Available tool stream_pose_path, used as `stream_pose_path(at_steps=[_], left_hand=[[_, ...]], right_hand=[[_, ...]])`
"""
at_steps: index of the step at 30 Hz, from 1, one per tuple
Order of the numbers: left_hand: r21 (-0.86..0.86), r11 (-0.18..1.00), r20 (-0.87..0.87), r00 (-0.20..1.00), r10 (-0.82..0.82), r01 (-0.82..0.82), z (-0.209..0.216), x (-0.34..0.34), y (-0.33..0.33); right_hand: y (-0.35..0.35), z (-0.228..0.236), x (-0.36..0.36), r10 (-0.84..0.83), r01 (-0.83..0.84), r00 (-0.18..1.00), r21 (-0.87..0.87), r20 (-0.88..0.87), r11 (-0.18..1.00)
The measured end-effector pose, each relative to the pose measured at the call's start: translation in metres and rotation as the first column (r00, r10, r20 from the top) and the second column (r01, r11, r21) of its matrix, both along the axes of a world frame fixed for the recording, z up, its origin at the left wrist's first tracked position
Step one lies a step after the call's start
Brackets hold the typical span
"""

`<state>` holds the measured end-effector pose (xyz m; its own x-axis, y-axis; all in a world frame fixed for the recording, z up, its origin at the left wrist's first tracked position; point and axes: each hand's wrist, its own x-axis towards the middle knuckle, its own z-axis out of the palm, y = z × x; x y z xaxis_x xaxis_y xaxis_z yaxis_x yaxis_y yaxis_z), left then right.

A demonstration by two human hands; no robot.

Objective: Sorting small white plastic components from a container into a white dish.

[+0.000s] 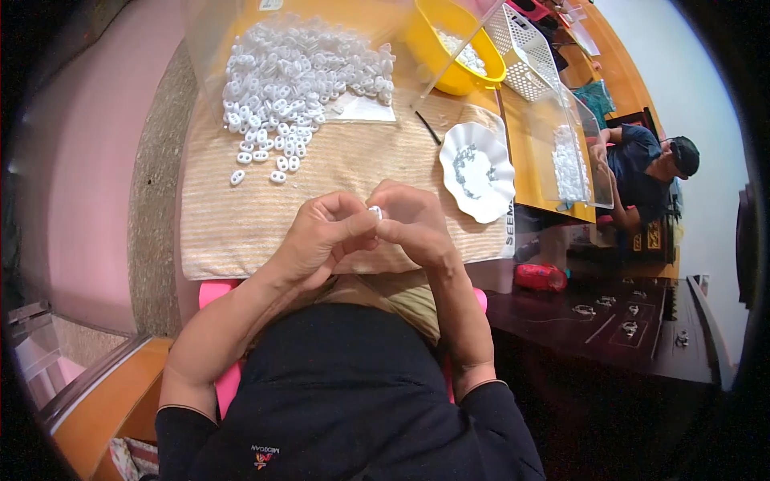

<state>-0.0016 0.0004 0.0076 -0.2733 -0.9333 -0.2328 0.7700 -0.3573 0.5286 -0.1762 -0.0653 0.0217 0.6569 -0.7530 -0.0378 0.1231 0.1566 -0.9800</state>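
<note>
A small white plastic piece [375,212] is pinched between the fingertips of both hands, over the near part of the striped towel [233,208]. My left hand [333,232] is closed on its left side, and my right hand [413,224] grips it from the right. Fingers hide most of the piece. Beyond my hands lies a large heap of white oval plastic pieces with two holes [297,76], with several loose ones at its near edge. To the right of my hands, a white scalloped dish [501,172] contains many tiny grey parts [473,171].
A thin black stick [427,127] lies beside the dish. Farther back stand a yellow basin [481,80] with white pieces and a white perforated basket [517,48]. At right, a person [642,164] works by a clear box [571,164] of white pieces.
</note>
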Motion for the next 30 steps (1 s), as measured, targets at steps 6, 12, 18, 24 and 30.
stream_pose_path(at_steps=[6,12,18,24,30], left_hand=[[-0.011,0.998,0.005,0.999,-0.054,0.054,-0.001,0.001,-0.001],[0.015,0.999,0.043,0.998,-0.034,0.034,-0.003,0.001,-0.002],[0.052,0.999,0.095,0.995,-0.009,0.004,-0.001,0.003,-0.001],[0.071,0.997,0.112,0.994,0.004,-0.012,0.001,0.003,-0.001],[0.078,0.997,0.108,0.994,0.013,-0.022,-0.001,0.004,-0.002]], right_hand=[[-0.005,0.005,-0.007,0.094,-0.094,0.994,-0.011,0.053,0.996],[-0.018,0.014,-0.02,-0.309,0.307,0.943,-0.036,-0.121,0.951],[-0.053,0.026,-0.041,-0.488,0.461,0.864,-0.197,-0.123,0.865],[-0.127,0.056,-0.048,-0.64,0.528,0.759,-0.464,-0.118,0.711],[-0.175,0.065,-0.058,-0.597,0.414,0.781,-0.563,-0.182,0.715]])
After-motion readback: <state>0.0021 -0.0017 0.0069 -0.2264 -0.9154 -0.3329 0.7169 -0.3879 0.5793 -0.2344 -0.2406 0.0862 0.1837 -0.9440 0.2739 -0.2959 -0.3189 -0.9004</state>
